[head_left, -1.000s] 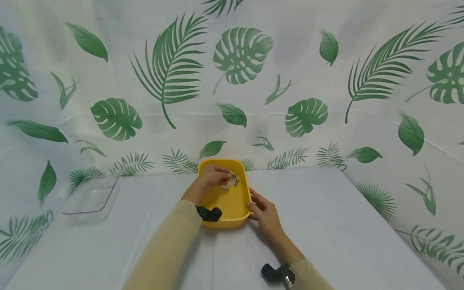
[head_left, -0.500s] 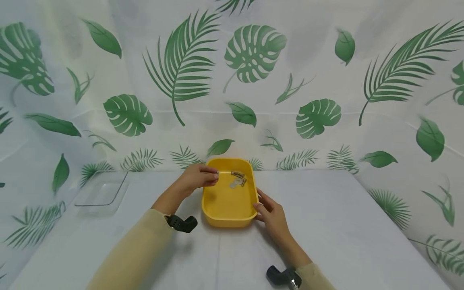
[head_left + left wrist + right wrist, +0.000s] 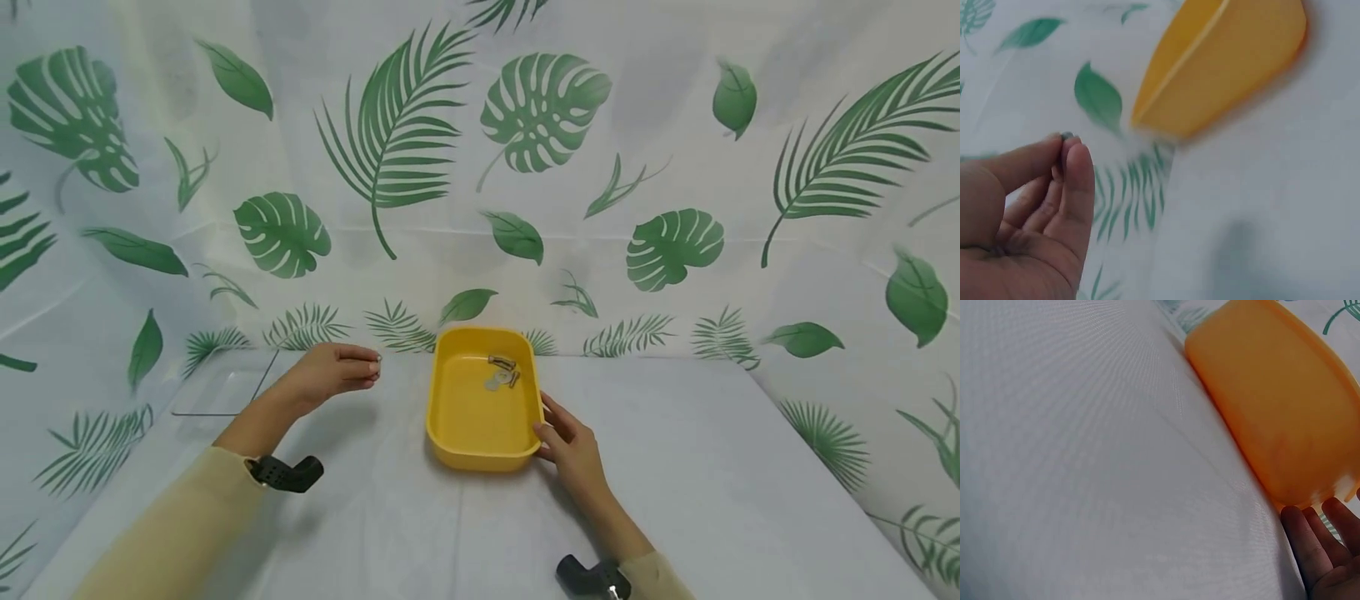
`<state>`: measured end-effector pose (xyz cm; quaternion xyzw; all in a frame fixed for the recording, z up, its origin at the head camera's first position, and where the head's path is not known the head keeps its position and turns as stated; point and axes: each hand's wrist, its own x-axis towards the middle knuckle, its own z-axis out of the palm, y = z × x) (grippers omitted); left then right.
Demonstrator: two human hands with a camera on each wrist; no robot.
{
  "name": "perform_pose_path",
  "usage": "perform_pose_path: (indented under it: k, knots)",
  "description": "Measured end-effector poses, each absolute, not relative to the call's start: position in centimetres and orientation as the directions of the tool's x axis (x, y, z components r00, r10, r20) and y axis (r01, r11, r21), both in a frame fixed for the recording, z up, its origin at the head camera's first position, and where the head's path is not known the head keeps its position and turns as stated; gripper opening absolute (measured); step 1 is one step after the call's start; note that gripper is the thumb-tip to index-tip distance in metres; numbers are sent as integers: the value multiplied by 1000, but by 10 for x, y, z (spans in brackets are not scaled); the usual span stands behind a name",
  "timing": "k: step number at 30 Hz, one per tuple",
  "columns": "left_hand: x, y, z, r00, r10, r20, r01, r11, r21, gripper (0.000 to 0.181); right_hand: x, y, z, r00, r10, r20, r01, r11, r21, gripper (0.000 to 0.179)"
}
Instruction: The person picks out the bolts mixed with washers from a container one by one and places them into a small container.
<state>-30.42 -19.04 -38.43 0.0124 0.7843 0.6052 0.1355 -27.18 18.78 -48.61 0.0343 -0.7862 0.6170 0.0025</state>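
My left hand (image 3: 333, 379) is raised over the table between the two containers, thumb and fingertips pinching a small grey metal piece (image 3: 1067, 135). Most of that piece is hidden by the fingers, and I cannot tell its kind. My right hand (image 3: 573, 446) holds the yellow plastic tray (image 3: 480, 460) at its near right side, thumb at the rim and fingers against the outer wall. Inside the tray, toward the back right, lie several small metal parts: bolts (image 3: 501, 363) and flat round washers (image 3: 492, 384).
A clear rectangular container (image 3: 197, 413) stands at the back left of the white-covered table (image 3: 405, 533), partly behind my left forearm. A white cloth with green leaves (image 3: 525, 275) hangs behind the table.
My left hand has come out of the yellow tray and moved left, carrying the small metal piece toward the clear container. The right hand stays on the tray's side.
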Motion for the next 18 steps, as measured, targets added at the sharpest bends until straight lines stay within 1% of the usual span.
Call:
perform_pose_path:
  k: [4, 9, 14, 18]
  knots:
    - [-305, -228, -385, -971, 163, -172, -107, 350, 931, 52, -272, 189, -488, -999, -26, 42, -47, 251, -967, 51]
    - [-311, -273, -388, -977, 110, -181, -119, 422, 899, 56, -272, 194, -488, -998, -8, 56, -56, 266, -962, 52]
    - [-314, -304, -390, -980, 88, -180, -121, 454, 883, 60, -271, 200, -488, -999, 7, 49, -46, 275, -961, 52]
    - [-312, -324, -393, -980, 61, -191, -134, 507, 851, 59, -272, 201, -488, -999, -2, 40, -39, 268, -963, 51]
